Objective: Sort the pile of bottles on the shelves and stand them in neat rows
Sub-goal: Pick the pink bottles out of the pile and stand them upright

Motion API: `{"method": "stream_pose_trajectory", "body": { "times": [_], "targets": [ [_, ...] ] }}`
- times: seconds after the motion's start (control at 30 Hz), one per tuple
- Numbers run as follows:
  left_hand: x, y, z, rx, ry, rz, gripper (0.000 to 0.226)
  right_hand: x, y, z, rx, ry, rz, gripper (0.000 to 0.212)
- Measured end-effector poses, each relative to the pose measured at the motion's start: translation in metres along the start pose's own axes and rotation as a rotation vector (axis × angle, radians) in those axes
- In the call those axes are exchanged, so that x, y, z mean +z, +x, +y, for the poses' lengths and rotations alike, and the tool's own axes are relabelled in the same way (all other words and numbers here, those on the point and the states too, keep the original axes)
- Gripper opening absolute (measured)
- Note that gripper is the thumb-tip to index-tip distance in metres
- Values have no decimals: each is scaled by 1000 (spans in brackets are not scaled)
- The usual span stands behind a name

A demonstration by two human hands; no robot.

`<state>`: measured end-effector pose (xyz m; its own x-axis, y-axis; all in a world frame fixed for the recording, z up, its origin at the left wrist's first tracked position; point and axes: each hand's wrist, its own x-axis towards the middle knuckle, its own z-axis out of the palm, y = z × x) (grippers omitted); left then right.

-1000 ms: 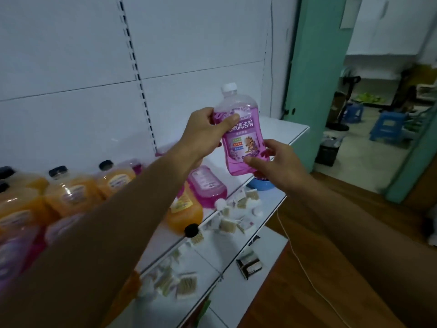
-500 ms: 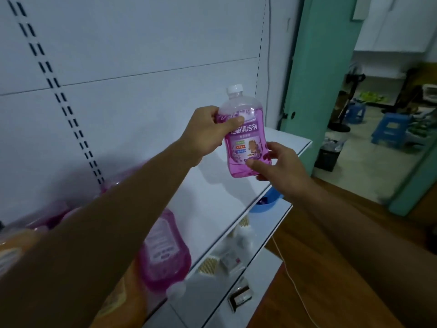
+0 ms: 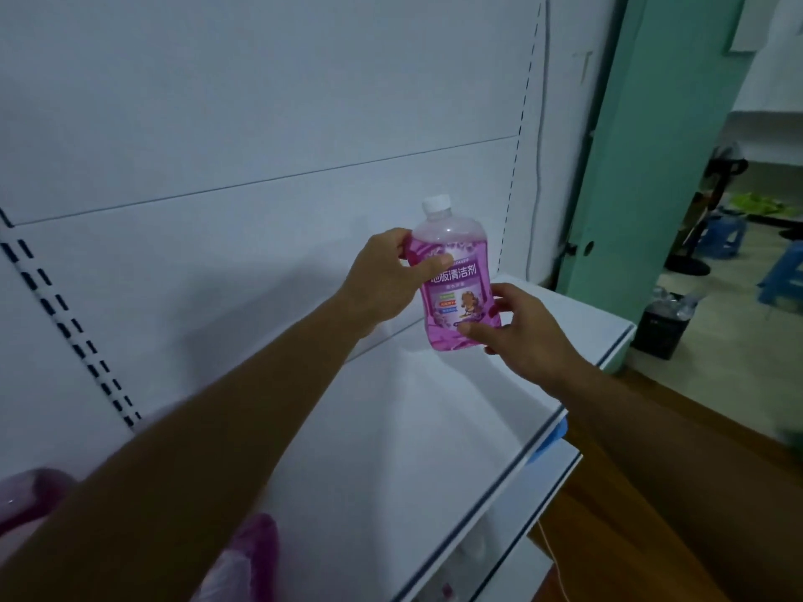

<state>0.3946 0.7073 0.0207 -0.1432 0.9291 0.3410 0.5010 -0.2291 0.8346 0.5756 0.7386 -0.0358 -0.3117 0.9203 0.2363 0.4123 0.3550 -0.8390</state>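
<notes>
Above the far right end of a white shelf (image 3: 456, 427), a purple bottle (image 3: 454, 280) with a white cap is held upright against the white slotted back panel (image 3: 260, 102). The left hand (image 3: 386, 280) grips its upper left side, thumb across the label; the right hand (image 3: 521, 328) pinches its lower right corner. At right, a teal door frame (image 3: 643, 145) opens onto a room with blue stools (image 3: 721, 236) and a dark bin (image 3: 662, 328); wooden floor (image 3: 738, 419) lies below. Near left, two more purple bottles (image 3: 256, 558) are blurred and partly hidden by the left forearm. The label reads "清洁剂"; its smaller print is illegible.
</notes>
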Motion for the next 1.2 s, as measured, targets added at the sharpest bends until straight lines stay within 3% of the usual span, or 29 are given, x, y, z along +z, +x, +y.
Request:
{"method": "stream_pose_trajectory", "body": {
  "times": [0.13,0.33,0.53,0.63,0.8,1.03,1.1,1.17,1.2],
  "targets": [
    [27,36,-27,-37,66,82,41,-4,57,37,-31,-62,-103,53],
    [78,94,-58,-95,162,233,39,-9,143,90,15,-58,-265,46],
    [117,135,-86,-180,169,366,41,16,233,185,-39,-52,-414,78],
    [127,145,-95,-192,230,348,47,7,226,166,-25,-28,-372,90],
    [133,154,-100,-200,315,332,48,6,231,165,-53,-94,-366,63],
    [137,155,-100,-172,359,312,54,6,236,170,-38,-113,-350,50],
    [131,146,-100,-212,328,272,58,6,231,165,-55,-73,-261,62],
    [119,130,-95,-253,336,252,61,5,219,158,-79,-96,-57,88],
    [111,121,-93,-262,357,253,61,3,211,151,-125,-87,58,91]
  ]
}}
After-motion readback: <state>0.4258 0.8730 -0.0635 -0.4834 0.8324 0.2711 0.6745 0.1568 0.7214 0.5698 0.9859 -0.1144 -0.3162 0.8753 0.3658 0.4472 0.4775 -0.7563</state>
